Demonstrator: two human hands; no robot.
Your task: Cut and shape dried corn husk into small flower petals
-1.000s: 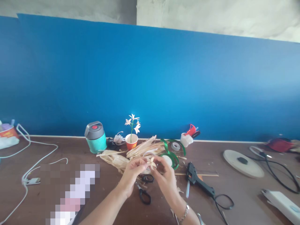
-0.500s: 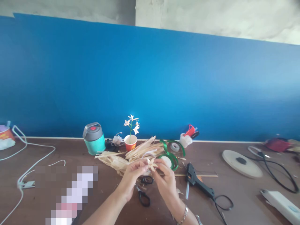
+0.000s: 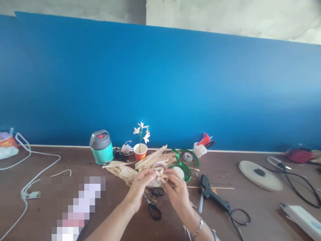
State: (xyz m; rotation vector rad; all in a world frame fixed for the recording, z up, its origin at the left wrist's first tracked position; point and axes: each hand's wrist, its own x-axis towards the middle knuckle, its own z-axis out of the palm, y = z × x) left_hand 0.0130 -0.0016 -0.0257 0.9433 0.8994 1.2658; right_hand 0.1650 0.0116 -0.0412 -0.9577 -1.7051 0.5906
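A small cream flower (image 3: pixel 162 175) with pointed petals, apparently made of dried husk, is pinched between my two hands above the table. The fingertips of my left hand (image 3: pixel 140 187) close on its left side. From the right, the thumb and fingers of my right hand (image 3: pixel 177 191) grip its petals. Below them lie black-handled scissors (image 3: pixel 154 211), partly hidden by my hands. Just beyond, dried husk strips (image 3: pixel 122 172) are spread in a pile. Green ribbon (image 3: pixel 187 172) curls beside a white roll (image 3: pixel 178 172) behind my right hand.
A paper cup (image 3: pixel 140 155) holding a stem of similar flowers stands behind the husks, near a teal food jar (image 3: pixel 102 152). To the right lie a black glue gun (image 3: pixel 213 194), a round lid (image 3: pixel 260 175) and a white power strip (image 3: pixel 301 219). White cables (image 3: pixel 41 155) run along the left.
Both hands still pinch the flower, with its petals turned slightly and the left fingers shifted a little. The whole view has moved slightly.
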